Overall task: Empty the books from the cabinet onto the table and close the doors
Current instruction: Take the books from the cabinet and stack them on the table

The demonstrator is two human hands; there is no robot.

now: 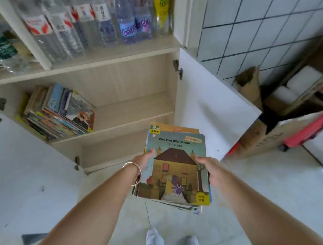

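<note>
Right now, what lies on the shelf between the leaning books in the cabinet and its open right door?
Nothing: in the head view the shelf board is bare from the leaning books across to the right door.

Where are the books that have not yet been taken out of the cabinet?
In the head view, the remaining books lean at the left end of the cabinet's middle shelf, below the bottles and up-left of the held stack.

Hands: left hand (144, 161) and right hand (211, 171) grip 1 stack of books (175, 170) by its sides
Cabinet (133, 90): both doors open; more books (58, 112) on left of shelf
</note>
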